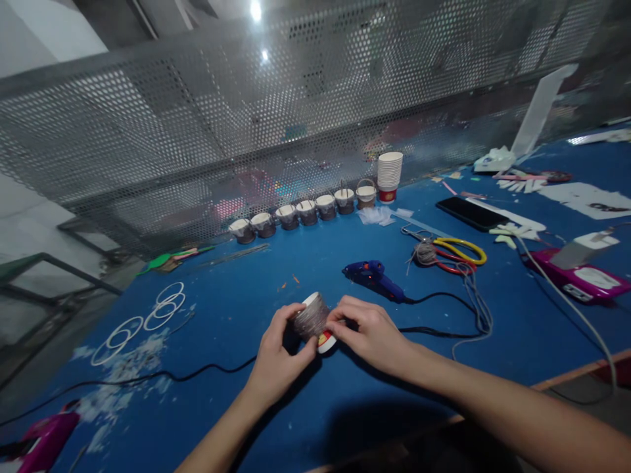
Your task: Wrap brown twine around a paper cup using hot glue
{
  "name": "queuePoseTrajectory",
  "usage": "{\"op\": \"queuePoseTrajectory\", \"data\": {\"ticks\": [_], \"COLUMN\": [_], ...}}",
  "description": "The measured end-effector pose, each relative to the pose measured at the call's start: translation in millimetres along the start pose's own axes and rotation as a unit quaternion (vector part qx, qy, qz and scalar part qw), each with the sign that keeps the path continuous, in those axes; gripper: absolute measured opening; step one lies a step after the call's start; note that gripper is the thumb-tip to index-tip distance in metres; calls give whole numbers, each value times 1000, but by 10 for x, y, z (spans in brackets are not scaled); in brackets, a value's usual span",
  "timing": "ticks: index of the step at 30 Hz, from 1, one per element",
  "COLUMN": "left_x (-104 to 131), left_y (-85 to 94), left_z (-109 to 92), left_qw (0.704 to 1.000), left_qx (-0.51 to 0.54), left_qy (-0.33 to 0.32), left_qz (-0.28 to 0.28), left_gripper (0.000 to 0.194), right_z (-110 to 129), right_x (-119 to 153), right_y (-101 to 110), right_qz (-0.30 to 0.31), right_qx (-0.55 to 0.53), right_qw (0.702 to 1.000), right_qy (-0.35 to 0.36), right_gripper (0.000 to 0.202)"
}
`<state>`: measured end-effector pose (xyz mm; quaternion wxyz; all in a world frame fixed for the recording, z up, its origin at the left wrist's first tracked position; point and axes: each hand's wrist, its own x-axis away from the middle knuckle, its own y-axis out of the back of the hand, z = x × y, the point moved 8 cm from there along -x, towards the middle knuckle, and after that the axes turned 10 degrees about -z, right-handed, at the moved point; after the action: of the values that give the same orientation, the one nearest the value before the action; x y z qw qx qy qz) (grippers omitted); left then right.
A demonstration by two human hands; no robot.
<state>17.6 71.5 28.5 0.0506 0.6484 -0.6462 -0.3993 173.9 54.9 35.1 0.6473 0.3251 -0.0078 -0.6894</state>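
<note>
Over the blue table (207, 420) now, by the curled left hand (280, 351), with fingertips of the right hand (367, 323) bunched alongside, their pinch unclear, a tapered paper cup (326, 341) is clasped, long axis aslant: mouth far-left, base near-right, coarse grey twine (312, 319) wound round.

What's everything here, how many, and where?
Twine-wrapped cup: 1, mostly grey, centre
Wrapped cups: 7, grey-brown, back row
Cup stack: 1, white and red, row's right end
Glue gun: 1, blue, right of centre
Scissor handles: 2, yellow and red, right
Twine ball: 1, grey, by the handles
Phone: 1, black, right
Rings: several, white, left
Power strips: 2, magenta, right and lower left
Mesh panel: 1, grey, behind
Table: 1, blue, beneath
Left hand: 1, cup's left
Right hand: 1, cup's right
</note>
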Motion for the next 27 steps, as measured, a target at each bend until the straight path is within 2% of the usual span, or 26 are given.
{"op": "queuePoseTrajectory", "data": {"ticks": [5, 13, 20, 22, 24, 27], "left_x": [12, 21, 42, 36, 21, -10], "left_y": [9, 20, 49, 61, 74, 115], "left_z": [39, -18, 22, 30, 28, 26], "left_qw": [1000, 1000, 999, 998, 998, 997], "left_qx": [7, 21, 13, 17, 20, 16], "left_qy": [29, 19, 23, 24, 24, 27], "left_qz": [-2, -2, -41, -48, -51, -64], "left_gripper": [36, 34, 37, 36, 34, 30], "right_z": [-42, -16, 16, 86, 227, 471], "right_x": [-1, 2, 22, 34, 70, 180], "right_y": [-10, -12, 0, 8, 16, 55], "right_qz": [6, -10, -22, -21, -8, 37], "right_qx": [23, 65, 56, 37, 26, 36], "right_qw": [1000, 997, 997, 996, 986, 957], "right_qy": [-11, 27, 45, 85, 162, 286], "right_gripper": [13, 12, 17, 20, 20, 21]}}
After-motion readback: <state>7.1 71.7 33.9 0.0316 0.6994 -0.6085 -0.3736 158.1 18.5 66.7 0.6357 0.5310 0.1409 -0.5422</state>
